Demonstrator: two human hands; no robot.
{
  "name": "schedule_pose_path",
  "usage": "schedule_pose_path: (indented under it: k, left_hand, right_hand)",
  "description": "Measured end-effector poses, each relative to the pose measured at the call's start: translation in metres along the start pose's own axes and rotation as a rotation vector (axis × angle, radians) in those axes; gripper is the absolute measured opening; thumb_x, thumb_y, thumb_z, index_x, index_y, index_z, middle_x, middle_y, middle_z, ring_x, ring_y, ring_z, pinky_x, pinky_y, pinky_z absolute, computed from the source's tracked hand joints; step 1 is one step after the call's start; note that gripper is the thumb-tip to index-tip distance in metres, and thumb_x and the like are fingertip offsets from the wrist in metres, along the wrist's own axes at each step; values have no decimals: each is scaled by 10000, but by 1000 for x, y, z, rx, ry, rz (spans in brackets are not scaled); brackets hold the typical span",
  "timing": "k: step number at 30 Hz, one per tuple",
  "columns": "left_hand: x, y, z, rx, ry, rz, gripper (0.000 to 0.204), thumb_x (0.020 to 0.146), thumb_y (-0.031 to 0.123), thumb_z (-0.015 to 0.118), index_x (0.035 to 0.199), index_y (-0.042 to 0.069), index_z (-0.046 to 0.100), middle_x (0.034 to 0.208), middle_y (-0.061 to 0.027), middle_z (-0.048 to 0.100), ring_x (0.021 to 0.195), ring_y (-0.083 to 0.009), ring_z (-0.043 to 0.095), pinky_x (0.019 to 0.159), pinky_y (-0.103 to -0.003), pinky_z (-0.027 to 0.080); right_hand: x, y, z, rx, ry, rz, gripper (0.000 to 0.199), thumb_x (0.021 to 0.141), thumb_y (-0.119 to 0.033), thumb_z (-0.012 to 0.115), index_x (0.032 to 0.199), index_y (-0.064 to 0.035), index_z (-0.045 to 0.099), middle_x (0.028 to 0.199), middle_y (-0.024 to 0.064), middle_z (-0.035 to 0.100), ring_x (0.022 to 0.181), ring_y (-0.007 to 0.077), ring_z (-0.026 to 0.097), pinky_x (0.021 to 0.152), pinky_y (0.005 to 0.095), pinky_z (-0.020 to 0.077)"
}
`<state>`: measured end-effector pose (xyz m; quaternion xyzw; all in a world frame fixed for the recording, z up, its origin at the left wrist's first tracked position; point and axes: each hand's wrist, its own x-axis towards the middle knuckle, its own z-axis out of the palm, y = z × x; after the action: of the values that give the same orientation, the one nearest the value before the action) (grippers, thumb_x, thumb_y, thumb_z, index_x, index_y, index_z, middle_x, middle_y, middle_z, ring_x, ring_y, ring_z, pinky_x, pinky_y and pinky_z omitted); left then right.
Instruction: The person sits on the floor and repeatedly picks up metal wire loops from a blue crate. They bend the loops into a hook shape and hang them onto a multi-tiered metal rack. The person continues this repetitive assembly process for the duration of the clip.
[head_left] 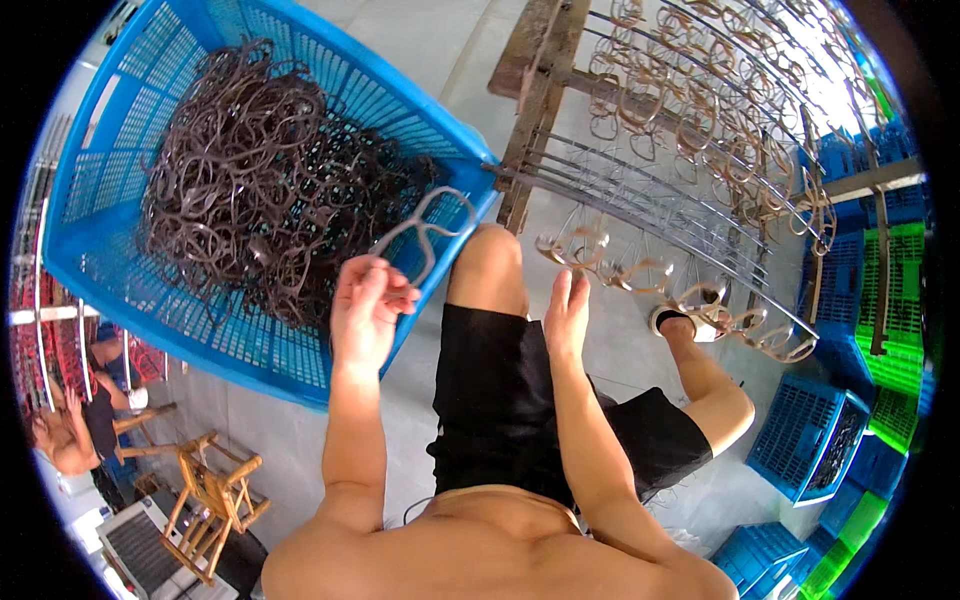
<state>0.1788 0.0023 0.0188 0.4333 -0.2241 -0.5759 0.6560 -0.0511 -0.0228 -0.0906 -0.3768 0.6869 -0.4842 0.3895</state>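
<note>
My left hand (365, 310) is closed, thumb and fingers pinching a grey, see-through eyeglass frame (423, 232) over the near right rim of a blue basket (310, 55). Inside the basket lies a tangled heap of dark eyeglass frames (240, 160). My right hand (566, 318) has its fingers stretched upward, with nothing visible in it. Just beyond those fingertips hangs a row of brownish clear frames (632, 272) on the lowest rod of a rack; whether I touch them I cannot tell.
The wood-and-metal rack (540, 90) fills the far right, hung with many more frames (690, 90). Blue crates (805, 440) and green crates (890, 290) stand to the right. A bamboo stool (215, 490) is at lower left, near another person (75, 440).
</note>
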Motion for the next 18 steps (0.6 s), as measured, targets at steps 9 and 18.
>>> schedule_pose_path:
  k: [9,18]
  left_hand:
    - [-27,-8,24,219,-463,-591,208,917,179,515,967,-10,586,618,-67,564,487,-132,522,407,-225,374]
    - [59,-27,-42,1961,48,416,510,682,17,625,1171,3,479,1154,-220,512,1101,-381,470,951,-456,375]
  right_hand:
    - [-35,-97,-76,29,-896,-612,279,811,-133,654,1042,11,592,943,135,596,851,250,559,813,337,442]
    - [18,-95,-245,671,121,-281,368,942,-138,449,1274,15,410,816,65,553,533,110,492,470,226,414]
